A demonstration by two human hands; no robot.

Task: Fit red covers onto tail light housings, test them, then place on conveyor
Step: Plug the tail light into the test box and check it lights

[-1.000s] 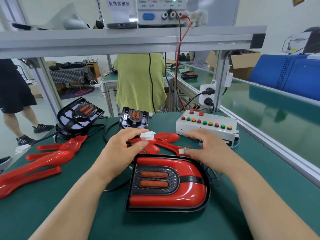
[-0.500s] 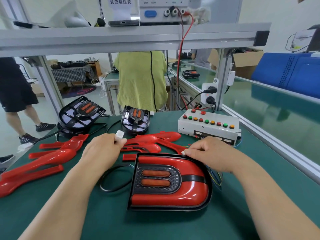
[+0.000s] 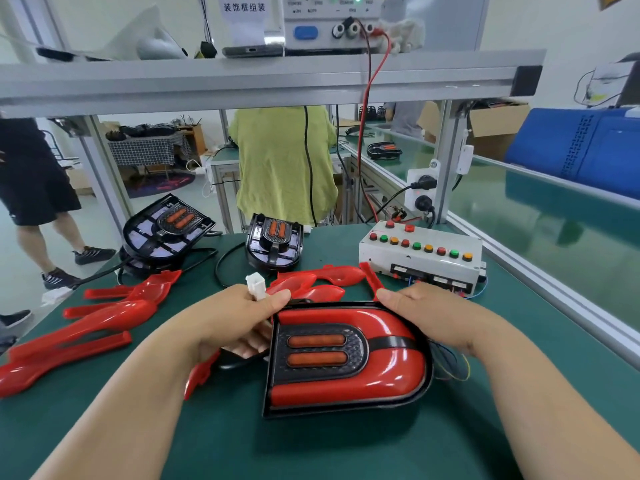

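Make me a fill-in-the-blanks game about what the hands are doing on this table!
1. The left hand pinches a small ____ connector.
2. The right hand holds the tail light, whose shiny cover is ____.
3. The button box stands on a ____ table.
Missing words: white, red, green.
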